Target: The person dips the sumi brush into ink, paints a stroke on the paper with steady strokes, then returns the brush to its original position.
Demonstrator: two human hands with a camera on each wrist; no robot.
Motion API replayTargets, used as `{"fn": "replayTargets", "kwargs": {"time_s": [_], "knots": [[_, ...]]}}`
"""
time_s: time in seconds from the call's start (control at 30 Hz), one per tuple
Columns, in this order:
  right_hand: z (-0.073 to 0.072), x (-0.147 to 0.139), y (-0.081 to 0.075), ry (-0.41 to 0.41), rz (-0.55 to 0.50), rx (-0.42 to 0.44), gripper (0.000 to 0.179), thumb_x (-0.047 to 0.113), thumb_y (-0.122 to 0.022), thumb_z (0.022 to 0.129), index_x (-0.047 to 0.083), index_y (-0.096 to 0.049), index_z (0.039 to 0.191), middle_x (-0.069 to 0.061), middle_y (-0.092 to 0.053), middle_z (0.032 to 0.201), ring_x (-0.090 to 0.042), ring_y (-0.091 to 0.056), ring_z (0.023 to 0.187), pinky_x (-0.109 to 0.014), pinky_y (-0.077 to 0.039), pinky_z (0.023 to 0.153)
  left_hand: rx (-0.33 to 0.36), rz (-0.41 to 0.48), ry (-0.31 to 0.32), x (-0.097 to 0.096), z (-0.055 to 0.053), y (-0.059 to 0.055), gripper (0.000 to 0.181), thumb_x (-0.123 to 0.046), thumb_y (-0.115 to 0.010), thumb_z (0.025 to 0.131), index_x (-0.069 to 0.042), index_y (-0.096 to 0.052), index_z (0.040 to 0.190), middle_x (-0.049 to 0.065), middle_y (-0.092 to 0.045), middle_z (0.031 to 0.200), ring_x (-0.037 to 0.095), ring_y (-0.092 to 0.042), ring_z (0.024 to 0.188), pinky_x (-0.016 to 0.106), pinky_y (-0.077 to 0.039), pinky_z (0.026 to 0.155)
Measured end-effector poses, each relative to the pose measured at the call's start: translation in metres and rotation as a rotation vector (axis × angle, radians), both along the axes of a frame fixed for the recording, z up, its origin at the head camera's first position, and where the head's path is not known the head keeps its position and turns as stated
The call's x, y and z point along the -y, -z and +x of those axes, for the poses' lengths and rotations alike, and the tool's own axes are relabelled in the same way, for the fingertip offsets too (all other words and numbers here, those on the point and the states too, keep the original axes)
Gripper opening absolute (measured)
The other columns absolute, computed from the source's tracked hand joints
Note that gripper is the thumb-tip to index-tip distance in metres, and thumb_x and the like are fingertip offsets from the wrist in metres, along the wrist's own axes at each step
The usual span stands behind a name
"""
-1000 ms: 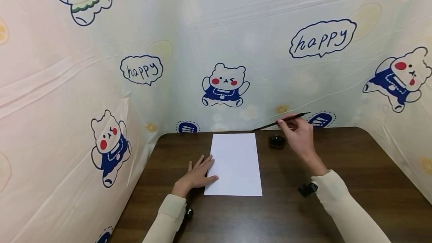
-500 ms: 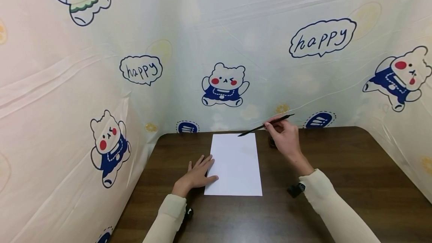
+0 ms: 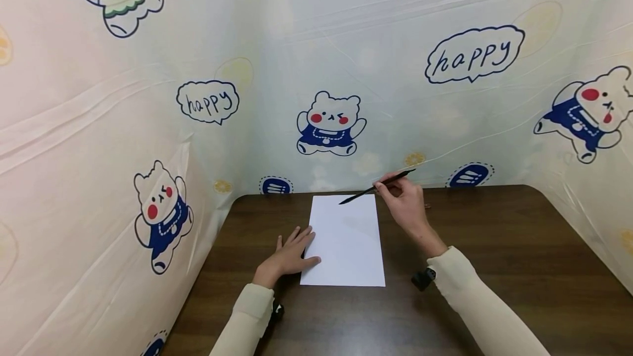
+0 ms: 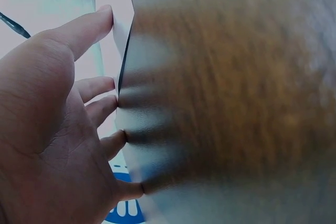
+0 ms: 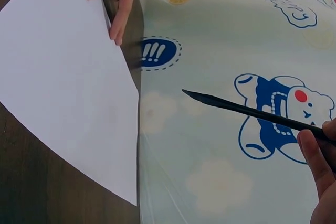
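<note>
Cream fabric leads us in from the left: a soft, folded-back cuff [image 3: 253, 301] with a small dark device [image 3: 277, 312] at its inner side, then the left hand [image 3: 287, 257], laid down with fingers spread and grasping nothing, its fingertips and thumb on the left edge of the paper [image 3: 346, 246]. Smooth, white and oblong, that sheet lies on the tabletop, its far edge near the back. Across its upper right we follow the brush [image 3: 358, 195], slim, black and slanting, and the right wrist view shows us its tapered tip against the backdrop, off the sheet. Along the shaft we reach the right hand [image 3: 406, 205], pinching it between thumb and fingers. Just beside that hand we spot a reddish bit [image 3: 427, 206], too small to name, then a second cream sleeve [image 3: 475, 295] with another dark device [image 3: 423, 279]. Under everything we have a dark brown, wood-grained table [image 3: 494, 246], its far corners rounded, a pale sheen in front of the sheet. Creased cloth [image 3: 237, 21] hangs round it, pinkish at left, mint in the middle; we pass a tilted bear [image 3: 163, 229], a "happy" bubble [image 3: 207, 102], an upright winking bear [image 3: 328, 125], a larger bubble [image 3: 475, 54] and another leaning bear [image 3: 576, 120].
</note>
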State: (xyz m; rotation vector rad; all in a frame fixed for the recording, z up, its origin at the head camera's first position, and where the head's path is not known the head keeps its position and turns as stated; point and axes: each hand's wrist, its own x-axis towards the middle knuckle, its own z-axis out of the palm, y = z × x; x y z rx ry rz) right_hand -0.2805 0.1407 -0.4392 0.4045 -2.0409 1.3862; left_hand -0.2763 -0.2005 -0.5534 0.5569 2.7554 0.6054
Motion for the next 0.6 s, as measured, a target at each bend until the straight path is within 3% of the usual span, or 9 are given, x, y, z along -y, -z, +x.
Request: {"fn": "replayTargets", "kwargs": {"time_s": [0.6], "knots": [[-0.004, 0.020, 0.009, -0.043, 0.032, 0.040, 0.010, 0.011, -0.075, 0.100, 0.003, -0.074, 0.107, -0.011, -0.081, 0.097, -0.025, -0.081, 0.083, -0.013, -0.057, 0.073, 0.000, 0.008, 0.002, -0.001, 0.002, -0.004, 0.083, -0.055, -0.065, 0.100, -0.018, -0.034, 0.169, 0.002, -0.018, 0.180, 0.036, -0.004, 0.168, 0.079, 0.006, 0.124]]}}
